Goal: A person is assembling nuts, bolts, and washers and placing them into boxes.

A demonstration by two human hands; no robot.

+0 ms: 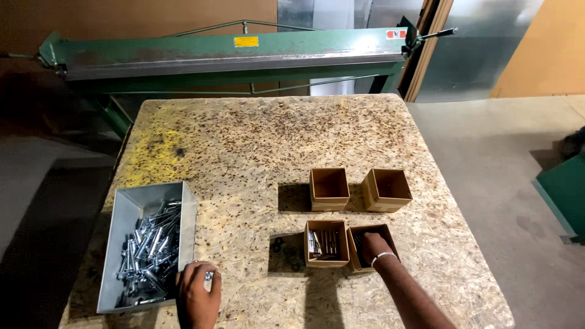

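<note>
**Bolts, tray and a small brown box**

A grey sheet-metal tray point(125, 219) sits at the desk's near left, heaped with shiny silver steel bolts point(149, 247). One small silver bolt point(209, 276) lies just outside its near corner. The near-right open square brown cardboard box point(389, 234) stands upright, touching its neighbour.

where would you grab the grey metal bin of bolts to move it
Grip the grey metal bin by its two long side walls, from above. The walls rise bare above the bolts, and the left hand already sits at the near right corner.
</note>
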